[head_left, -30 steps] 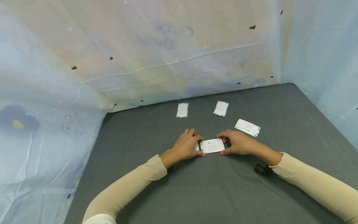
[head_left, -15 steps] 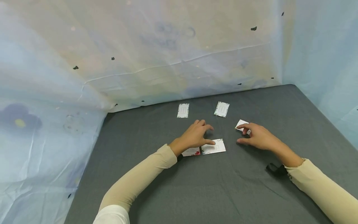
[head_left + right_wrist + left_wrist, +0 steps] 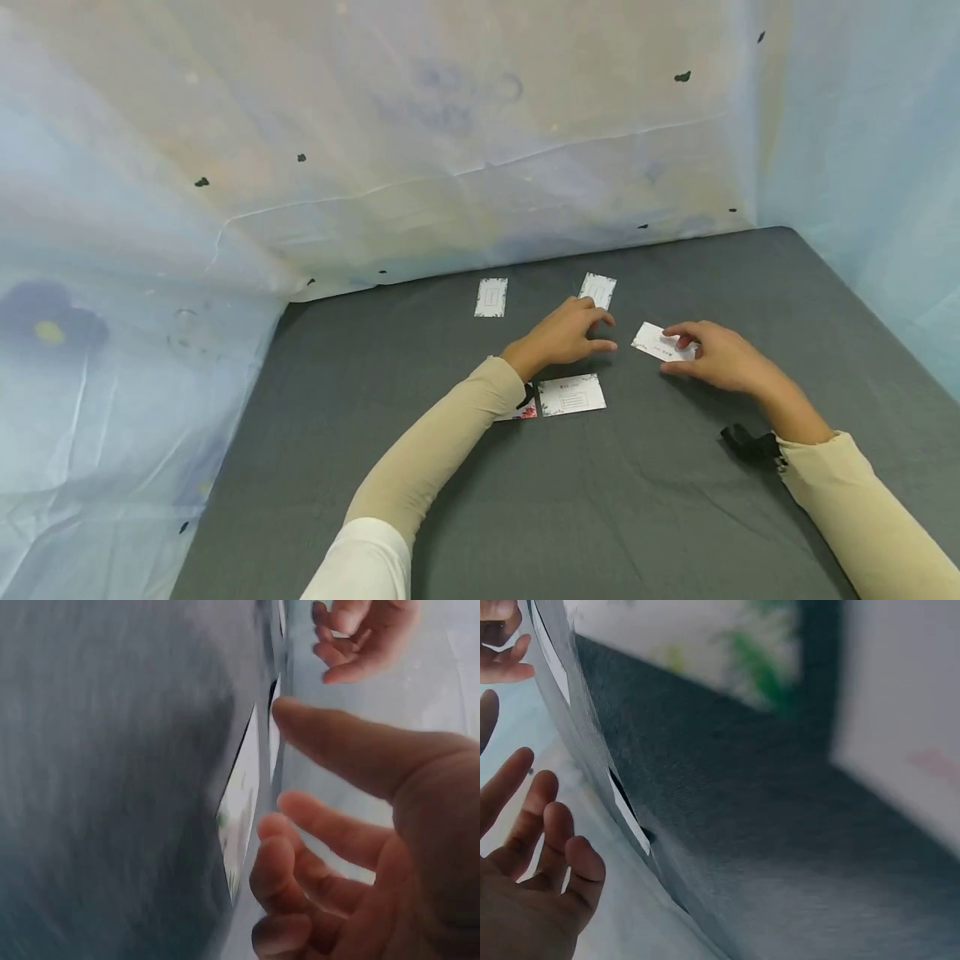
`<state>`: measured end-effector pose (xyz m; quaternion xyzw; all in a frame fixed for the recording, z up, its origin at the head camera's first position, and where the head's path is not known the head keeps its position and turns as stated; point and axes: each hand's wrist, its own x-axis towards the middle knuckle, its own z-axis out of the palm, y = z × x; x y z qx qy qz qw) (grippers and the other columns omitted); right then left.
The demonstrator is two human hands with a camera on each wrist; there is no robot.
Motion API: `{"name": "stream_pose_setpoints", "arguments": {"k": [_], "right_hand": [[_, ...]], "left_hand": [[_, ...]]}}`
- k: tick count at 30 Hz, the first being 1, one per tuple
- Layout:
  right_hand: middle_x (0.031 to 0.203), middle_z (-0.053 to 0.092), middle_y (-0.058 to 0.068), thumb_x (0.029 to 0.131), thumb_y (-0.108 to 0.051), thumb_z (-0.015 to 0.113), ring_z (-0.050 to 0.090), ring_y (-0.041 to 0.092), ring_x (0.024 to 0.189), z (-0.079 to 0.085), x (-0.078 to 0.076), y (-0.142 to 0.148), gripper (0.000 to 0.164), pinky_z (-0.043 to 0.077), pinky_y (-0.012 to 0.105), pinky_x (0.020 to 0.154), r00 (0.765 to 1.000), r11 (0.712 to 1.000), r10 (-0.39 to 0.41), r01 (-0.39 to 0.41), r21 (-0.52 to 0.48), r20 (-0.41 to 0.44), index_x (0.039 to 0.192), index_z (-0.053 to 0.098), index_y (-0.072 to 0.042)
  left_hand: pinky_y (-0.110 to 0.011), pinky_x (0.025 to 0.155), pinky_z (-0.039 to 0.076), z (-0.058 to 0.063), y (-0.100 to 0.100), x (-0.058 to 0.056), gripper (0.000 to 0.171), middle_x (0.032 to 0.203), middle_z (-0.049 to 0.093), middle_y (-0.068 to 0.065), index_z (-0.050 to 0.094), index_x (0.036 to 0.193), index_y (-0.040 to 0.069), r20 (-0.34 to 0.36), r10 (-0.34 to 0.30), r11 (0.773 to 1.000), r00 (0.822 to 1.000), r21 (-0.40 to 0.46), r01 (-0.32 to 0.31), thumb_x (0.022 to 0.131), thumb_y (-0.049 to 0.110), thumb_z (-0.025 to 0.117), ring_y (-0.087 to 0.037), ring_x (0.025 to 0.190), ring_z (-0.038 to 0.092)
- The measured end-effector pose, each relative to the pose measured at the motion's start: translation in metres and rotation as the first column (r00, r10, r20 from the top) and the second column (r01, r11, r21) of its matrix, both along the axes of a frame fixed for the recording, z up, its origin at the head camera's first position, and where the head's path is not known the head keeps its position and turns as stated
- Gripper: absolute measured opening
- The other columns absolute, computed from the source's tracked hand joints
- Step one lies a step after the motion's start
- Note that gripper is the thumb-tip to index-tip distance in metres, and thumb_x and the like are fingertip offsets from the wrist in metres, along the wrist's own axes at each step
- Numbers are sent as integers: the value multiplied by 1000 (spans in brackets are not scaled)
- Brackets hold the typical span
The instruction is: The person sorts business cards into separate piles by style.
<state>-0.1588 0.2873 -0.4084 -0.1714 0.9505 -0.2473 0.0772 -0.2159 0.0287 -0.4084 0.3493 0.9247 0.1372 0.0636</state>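
My left hand [image 3: 566,335] hovers over the middle of the table, its fingers loosely bent and holding nothing. Behind its fingertips lies a white card with leafy corners [image 3: 598,289], partly covered by the hand. My right hand [image 3: 718,357] is above the right end of another printed card [image 3: 651,340]. In the right wrist view a gap shows between its fingers and that card [image 3: 241,802]. Nearer to me, a printed card [image 3: 573,395] lies flat beside a card with red flowers [image 3: 528,411], which my left wrist partly hides.
Toward the back of the grey table [image 3: 360,467] lies one more white card [image 3: 491,297]. A pale patterned cloth [image 3: 420,208] hangs along the back edge and sides. Black straps [image 3: 750,443] sit at the wrists.
Both hands have let go of the near printed card, which stays beside the red-flowered one. My left hand has moved forward and right; my right hand has moved right to the other card.
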Motion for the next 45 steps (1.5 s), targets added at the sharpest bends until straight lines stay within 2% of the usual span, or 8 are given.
{"name": "stream_pose_setpoints", "arguments": {"k": [7,14,18,27,32,39,45], "right_hand": [[109,59,20,81,-40,81,54,17,76,4,-2,11,72,42,31,64,1000,998,-15,14,62,12,133,56,4],[115,58,29,79,-41,82,58,37,98,9,4,19,75,46,52,79,995,988,-71,59,141,76,128,54,8],[117,56,31,79,-43,82,57,40,101,6,6,24,76,45,55,82,988,984,-106,89,151,110,124,55,11],[111,58,29,80,-44,81,56,33,92,3,3,31,72,45,49,78,985,985,-127,112,128,113,117,58,12],[107,59,27,79,-41,83,57,32,89,0,6,34,69,44,46,75,985,987,-135,123,108,112,113,54,11],[99,64,12,79,-40,82,56,22,80,1,7,30,61,36,31,67,983,988,-144,137,68,114,111,47,-1],[103,66,18,83,-38,79,59,24,81,1,5,27,63,39,32,66,984,990,-130,123,64,122,121,47,1]], "left_hand": [[-27,90,44,0,24,-16,46,116,57,4,60,133,24,6,-12,1000,1000,20,12,95,49,62,-10,103,51],[-25,95,42,-10,43,-24,42,115,58,4,62,131,24,44,-19,1000,999,22,18,94,42,67,-10,104,52],[-24,94,43,-17,48,-25,44,116,57,4,61,133,25,60,-32,1000,998,-1,32,93,43,67,-9,104,52],[-24,93,41,-14,57,-25,56,117,54,6,54,140,30,52,-2,995,999,-100,7,90,49,69,-8,102,48],[-24,90,41,-12,61,-20,64,121,51,5,46,147,36,57,-25,987,998,-159,34,88,53,67,-8,101,45],[-25,85,39,-10,60,-17,63,121,51,6,45,147,36,54,-18,986,998,-165,26,90,51,67,-9,102,45],[-25,88,40,-11,59,-18,64,120,55,9,47,147,31,33,-19,987,999,-161,24,90,50,68,-10,105,45]]}}
